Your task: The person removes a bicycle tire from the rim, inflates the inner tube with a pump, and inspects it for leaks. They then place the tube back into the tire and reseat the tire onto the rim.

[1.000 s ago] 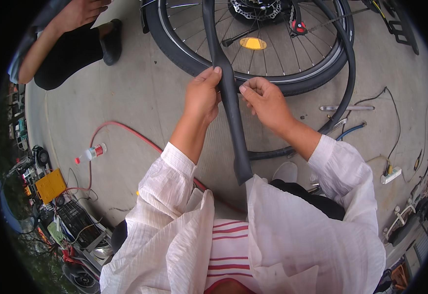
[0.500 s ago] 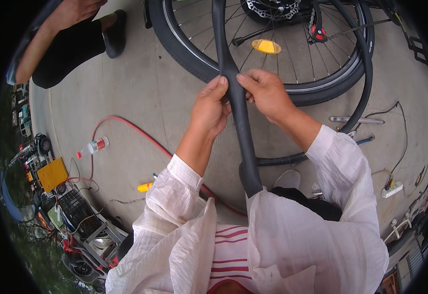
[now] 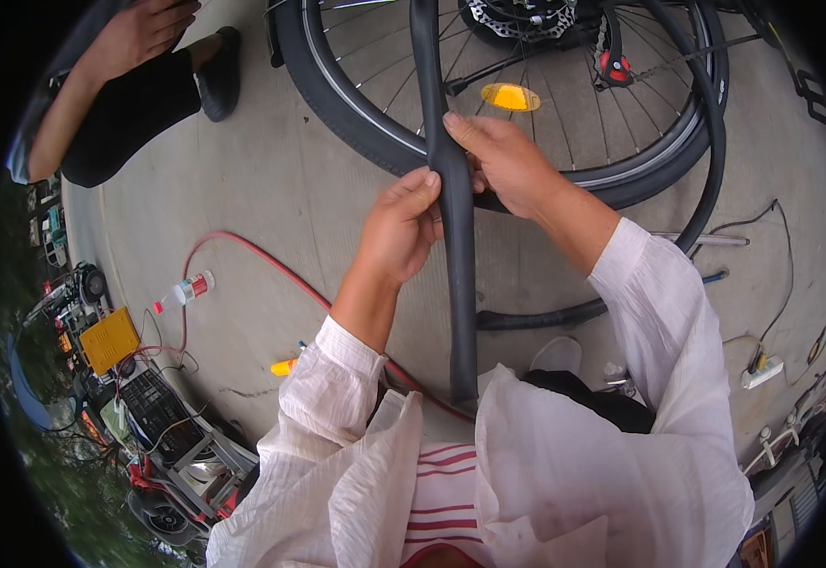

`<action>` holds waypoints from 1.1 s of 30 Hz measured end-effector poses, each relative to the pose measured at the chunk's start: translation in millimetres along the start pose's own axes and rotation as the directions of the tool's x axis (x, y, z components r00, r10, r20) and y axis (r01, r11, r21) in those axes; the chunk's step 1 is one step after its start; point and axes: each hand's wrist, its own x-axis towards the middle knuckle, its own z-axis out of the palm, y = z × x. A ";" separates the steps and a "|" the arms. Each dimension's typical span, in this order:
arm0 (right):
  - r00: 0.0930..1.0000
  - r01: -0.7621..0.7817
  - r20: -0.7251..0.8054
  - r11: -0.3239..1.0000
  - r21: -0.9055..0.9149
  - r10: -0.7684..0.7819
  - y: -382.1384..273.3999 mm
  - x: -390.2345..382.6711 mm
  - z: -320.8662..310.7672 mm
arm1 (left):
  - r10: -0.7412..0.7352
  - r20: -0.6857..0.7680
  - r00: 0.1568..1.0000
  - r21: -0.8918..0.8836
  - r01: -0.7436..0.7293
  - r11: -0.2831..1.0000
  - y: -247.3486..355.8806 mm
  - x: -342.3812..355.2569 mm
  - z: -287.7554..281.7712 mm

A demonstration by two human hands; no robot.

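A long black rubber inner tube (image 3: pixel 460 284) hangs limp and flattened in front of me, running from the upper edge down toward my lap. My left hand (image 3: pixel 399 225) pinches its left edge between thumb and fingers. Slightly higher, my right hand (image 3: pixel 512 168) has its thumb along the tube's right edge, with its fingertips partly hidden behind the rubber. Beyond both hands lies a bicycle wheel with a black tyre (image 3: pixel 361 133), thin spokes and a yellow reflector (image 3: pixel 510 97). More of the black tube loops over the wheel's right side and onto the concrete by my shoe (image 3: pixel 557 355).
Another person's hand (image 3: pixel 143 40) and dark-trousered leg are at upper left. A red hose (image 3: pixel 285 273) curves across the floor near a clear bottle (image 3: pixel 186 292) and a yellow-handled tool (image 3: pixel 284 367). A metal bar (image 3: pixel 716 239) and white power strip (image 3: pixel 761 371) lie right. Machinery stands left.
My hands have spread slightly along the tube: the right thumb sits higher, the left lower. The tube's lower end has swung a little to the left.
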 end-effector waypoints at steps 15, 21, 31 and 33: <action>0.988 0.075 -0.122 0.986 -0.149 -0.093 3.6 1.2 9.1 | 0.231 -0.300 0.925 0.411 -0.093 0.907 41.3 46.6 4.4; 0.992 0.078 -0.106 0.996 0.053 -0.072 11.6 -0.3 11.0 | 0.109 -0.181 0.977 0.133 -0.085 0.987 37.1 46.6 -3.7; 0.992 0.122 -0.040 0.972 0.200 -0.116 -2.5 25.3 -1.5 | 0.085 -0.052 0.995 0.140 -0.077 0.987 35.9 40.1 3.1; 0.989 0.122 -0.095 0.985 0.124 -0.110 -4.6 24.3 -1.1 | 0.104 -0.135 0.985 0.188 -0.078 0.979 34.8 39.2 2.4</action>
